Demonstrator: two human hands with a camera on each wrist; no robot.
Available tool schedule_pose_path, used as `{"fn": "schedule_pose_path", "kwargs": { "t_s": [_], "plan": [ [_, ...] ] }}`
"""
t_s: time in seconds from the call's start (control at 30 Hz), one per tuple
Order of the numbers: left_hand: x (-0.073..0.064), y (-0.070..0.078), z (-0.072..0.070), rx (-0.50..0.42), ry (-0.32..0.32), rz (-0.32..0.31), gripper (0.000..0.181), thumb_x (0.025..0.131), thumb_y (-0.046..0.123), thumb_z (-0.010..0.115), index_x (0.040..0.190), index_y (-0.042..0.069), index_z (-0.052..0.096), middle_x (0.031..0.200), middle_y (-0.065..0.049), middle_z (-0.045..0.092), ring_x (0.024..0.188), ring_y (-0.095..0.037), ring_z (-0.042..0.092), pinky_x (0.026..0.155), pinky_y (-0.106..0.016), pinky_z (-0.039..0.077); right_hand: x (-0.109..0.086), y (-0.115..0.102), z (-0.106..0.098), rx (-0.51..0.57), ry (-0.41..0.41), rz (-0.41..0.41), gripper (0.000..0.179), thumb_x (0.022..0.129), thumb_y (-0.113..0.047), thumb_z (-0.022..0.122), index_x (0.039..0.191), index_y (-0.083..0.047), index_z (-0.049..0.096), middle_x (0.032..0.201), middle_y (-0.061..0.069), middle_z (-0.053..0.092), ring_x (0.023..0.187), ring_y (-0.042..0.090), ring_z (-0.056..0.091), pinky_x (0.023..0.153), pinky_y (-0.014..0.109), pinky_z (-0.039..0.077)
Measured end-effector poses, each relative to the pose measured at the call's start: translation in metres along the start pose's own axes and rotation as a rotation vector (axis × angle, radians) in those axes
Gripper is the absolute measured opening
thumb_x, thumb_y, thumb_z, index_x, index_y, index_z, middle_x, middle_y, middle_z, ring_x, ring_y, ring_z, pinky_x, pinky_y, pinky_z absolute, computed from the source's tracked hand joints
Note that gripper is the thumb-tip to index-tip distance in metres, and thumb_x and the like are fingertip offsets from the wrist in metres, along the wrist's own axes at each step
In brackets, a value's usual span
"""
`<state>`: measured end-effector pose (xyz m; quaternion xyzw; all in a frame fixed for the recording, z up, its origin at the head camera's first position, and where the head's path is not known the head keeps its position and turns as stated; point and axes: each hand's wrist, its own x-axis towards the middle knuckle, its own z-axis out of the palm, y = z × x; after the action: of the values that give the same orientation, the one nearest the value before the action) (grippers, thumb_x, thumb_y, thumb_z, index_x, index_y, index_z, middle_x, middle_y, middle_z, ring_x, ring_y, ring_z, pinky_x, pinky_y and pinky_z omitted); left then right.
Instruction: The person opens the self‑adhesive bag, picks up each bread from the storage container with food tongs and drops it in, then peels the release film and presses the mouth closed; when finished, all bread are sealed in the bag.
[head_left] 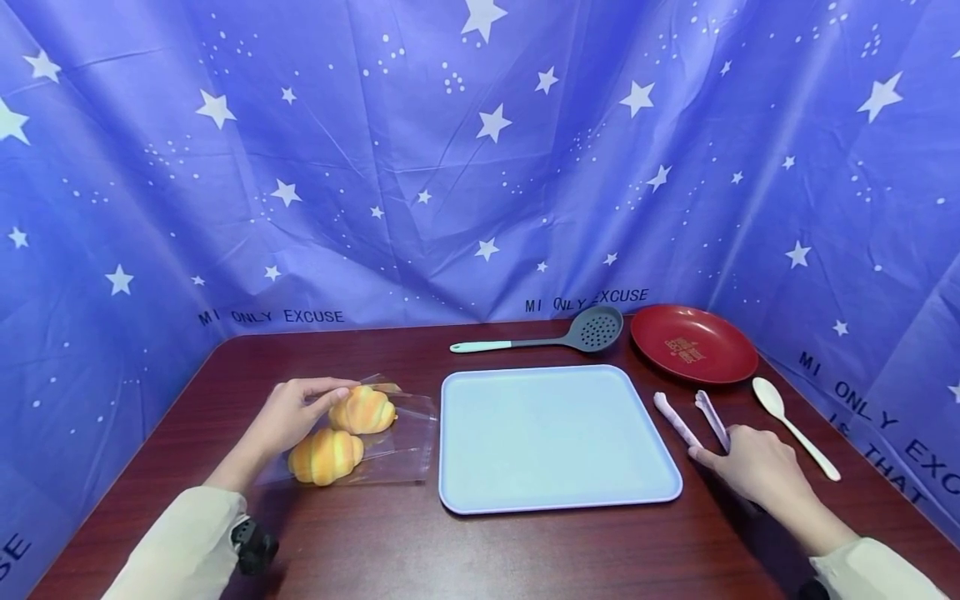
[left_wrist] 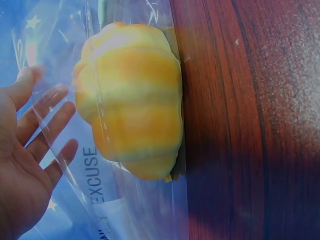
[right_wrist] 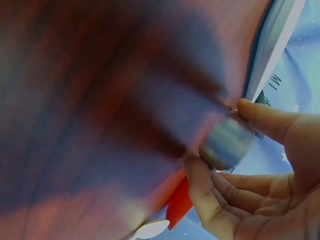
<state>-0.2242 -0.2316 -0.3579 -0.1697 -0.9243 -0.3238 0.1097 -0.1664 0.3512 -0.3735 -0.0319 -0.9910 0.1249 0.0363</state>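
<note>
Gripping the tongs (head_left: 677,422) between thumb and fingers, the right hand (head_left: 757,468) is beside the tray (head_left: 558,437); the left hand (head_left: 288,417), fingers loose, is beside two rolls (head_left: 363,410) in clear wrap (head_left: 411,433).

- Lilac tongs (head_left: 677,422), near the surface's (head_left: 487,558) right edge: rear end covered by the right fingers (right_wrist: 200,187) in the head view; in the right wrist view, it is only a blur.
- Left fingers (left_wrist: 52,119), toward the surface's left edge: seen through clear wrapper (head_left: 412,442), contact impossible to tell; palm (left_wrist: 22,185) cut off by the left wrist view.
- Orange scrap (head_left: 387,387), behind the farther bread roll (head_left: 362,411): mostly hidden, too little showing to identify.
- Red plate (head_left: 708,333), at the far right corner: gold marking (head_left: 686,350) too small to read.
- Both sleeves (head_left: 180,546) and the surface's near edge: cut off below the head view.
</note>
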Motion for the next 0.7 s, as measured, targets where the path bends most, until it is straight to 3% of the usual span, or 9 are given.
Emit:
{"fn": "schedule_pose_path", "kwargs": {
  "t_s": [0.27, 0.57, 0.7],
  "plan": [
    [0.001, 0.0, 0.0, 0.012, 0.006, -0.003, 0.022, 0.1, 0.024, 0.067, 0.116, 0.014, 0.078, 0.11, -0.007, 0.076, 0.084, -0.021, 0.059, 0.073, -0.036, 0.045, 0.006, -0.004, -0.001, -0.034, -0.069, 0.003, 0.049, 0.086, -0.039, 0.076, 0.061, -0.006, 0.05, 0.059, 0.008, 0.05, 0.058, 0.028, 0.056, 0.059, 0.051, 0.048],
    [0.002, -0.002, 0.001, 0.024, 0.003, 0.0, 0.021, 0.1, 0.023, 0.067, 0.116, 0.015, 0.078, 0.109, -0.006, 0.076, 0.085, -0.022, 0.059, 0.073, -0.037, 0.045, 0.009, -0.008, -0.008, -0.079, -0.111, -0.009, 0.05, 0.085, -0.043, 0.076, 0.062, -0.008, 0.049, 0.06, 0.008, 0.049, 0.058, 0.027, 0.054, 0.055, 0.047, 0.047],
    [0.002, -0.001, 0.001, 0.02, 0.002, -0.004, 0.021, 0.1, 0.023, 0.067, 0.116, 0.015, 0.078, 0.11, -0.007, 0.076, 0.086, -0.021, 0.06, 0.073, -0.037, 0.046, 0.011, -0.016, -0.019, -0.1, -0.089, -0.004, 0.049, 0.088, -0.046, 0.074, 0.065, -0.01, 0.048, 0.061, 0.009, 0.049, 0.06, 0.029, 0.054, 0.051, 0.045, 0.045]
  ]
}}
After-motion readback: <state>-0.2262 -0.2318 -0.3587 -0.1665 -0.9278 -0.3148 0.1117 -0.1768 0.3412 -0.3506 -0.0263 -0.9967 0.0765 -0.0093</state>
